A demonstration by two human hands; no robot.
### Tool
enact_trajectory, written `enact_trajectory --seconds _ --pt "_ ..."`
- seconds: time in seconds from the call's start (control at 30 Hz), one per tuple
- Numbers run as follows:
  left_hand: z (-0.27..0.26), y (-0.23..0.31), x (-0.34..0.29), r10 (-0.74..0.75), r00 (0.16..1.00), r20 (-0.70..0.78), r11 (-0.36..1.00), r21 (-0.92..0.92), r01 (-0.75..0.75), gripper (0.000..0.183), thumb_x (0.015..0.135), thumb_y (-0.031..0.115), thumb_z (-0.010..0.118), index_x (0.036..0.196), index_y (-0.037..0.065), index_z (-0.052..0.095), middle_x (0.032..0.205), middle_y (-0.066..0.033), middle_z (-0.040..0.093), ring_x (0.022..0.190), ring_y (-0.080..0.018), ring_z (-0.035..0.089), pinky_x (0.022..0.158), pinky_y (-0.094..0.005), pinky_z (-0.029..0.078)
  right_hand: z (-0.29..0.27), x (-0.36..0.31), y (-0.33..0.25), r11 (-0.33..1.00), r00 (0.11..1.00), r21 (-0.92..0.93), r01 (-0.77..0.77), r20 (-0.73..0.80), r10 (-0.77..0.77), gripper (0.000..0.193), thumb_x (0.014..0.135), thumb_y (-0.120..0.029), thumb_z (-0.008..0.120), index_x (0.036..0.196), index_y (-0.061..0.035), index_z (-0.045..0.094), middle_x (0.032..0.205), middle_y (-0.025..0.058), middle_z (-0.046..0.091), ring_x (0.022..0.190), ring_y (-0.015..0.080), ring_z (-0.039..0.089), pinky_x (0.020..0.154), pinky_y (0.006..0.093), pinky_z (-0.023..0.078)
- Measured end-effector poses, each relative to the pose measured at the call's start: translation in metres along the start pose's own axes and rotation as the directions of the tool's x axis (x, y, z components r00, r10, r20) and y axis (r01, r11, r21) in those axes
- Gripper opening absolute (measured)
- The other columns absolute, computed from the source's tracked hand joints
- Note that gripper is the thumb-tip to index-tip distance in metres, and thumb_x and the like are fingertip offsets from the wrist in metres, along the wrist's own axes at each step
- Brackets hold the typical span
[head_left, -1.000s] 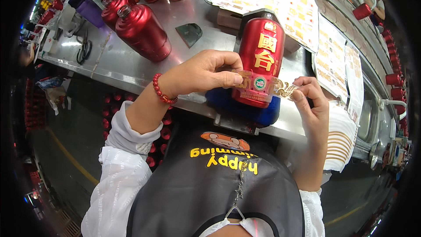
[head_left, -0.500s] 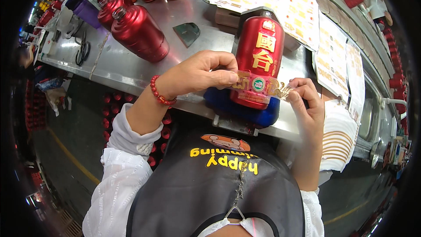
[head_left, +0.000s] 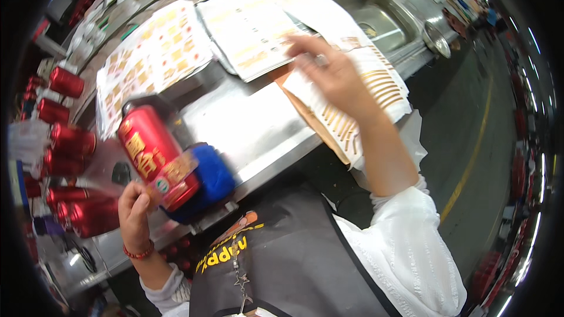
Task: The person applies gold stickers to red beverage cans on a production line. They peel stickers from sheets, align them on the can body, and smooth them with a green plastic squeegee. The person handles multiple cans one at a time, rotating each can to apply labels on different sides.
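Note:
A red bottle (head_left: 148, 135) with gold characters lies on its back in a dark cradle, its base end over a blue cloth pad (head_left: 212, 175). Across the bottle's lower part stretches a clear decal (head_left: 183, 167) with gold figures and a green-and-white round mark. My left hand (head_left: 135, 208), a red bead bracelet at its wrist, pinches the decal's left end beside the bottle. Blurred by motion, my right hand (head_left: 338, 79) hangs over the bench with fingers apart and nothing visible in them. Beneath it is a stack of white sheets (head_left: 385, 76) with rows of gold-brown strips.
Printed decal sheets (head_left: 155, 44) and a pile of white sheets (head_left: 249, 29) cover the back of the steel bench. A sink (head_left: 376, 20) and a round metal pan (head_left: 436, 40) are at the far right. Several red bottles (head_left: 94, 214) stand at the left.
My right hand has let go of the decal and moved right, over the sheets. My left hand still pinches the other end. The view has swung right, so the bottle appears farther left.

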State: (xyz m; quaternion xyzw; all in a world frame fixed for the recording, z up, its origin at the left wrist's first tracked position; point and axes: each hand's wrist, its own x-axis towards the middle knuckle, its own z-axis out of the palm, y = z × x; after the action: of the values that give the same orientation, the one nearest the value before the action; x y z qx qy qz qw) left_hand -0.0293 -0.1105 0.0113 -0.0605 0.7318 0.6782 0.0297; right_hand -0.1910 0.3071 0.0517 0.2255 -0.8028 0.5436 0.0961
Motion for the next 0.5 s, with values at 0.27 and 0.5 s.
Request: enact_trajectory --seconds 0.27,0.5 --pt "0.011 -0.047 0.000 0.199 0.949 -0.245 0.892 -0.355 -0.279 0.037 0.109 0.042 0.035 0.097 0.009 0.047 0.084 0.0012 0.042 0.076 -0.0107 0.047 0.074 -0.0286 0.056 -0.393 -0.045 0.262 0.555 0.174 0.186 -0.811 -0.829 0.532 0.057 0.090 -0.060 0.060 0.101 -0.0048 0.068 0.081 0.0057 0.061 0.067 0.0210 0.050 0.061 0.0360 0.044" --pt "0.011 -0.049 -0.013 0.286 0.930 -0.232 0.891 -0.293 -0.347 0.023 0.107 0.030 0.047 0.105 0.008 0.049 0.097 0.0005 0.043 0.090 -0.0128 0.049 0.083 -0.0293 0.053 -0.452 -0.052 0.315 0.370 -0.182 0.702 -0.609 -0.577 0.796 0.044 0.090 -0.060 0.062 0.091 -0.0161 0.063 0.080 0.0003 0.055 0.068 0.0181 0.043 0.056 0.0322 0.034"
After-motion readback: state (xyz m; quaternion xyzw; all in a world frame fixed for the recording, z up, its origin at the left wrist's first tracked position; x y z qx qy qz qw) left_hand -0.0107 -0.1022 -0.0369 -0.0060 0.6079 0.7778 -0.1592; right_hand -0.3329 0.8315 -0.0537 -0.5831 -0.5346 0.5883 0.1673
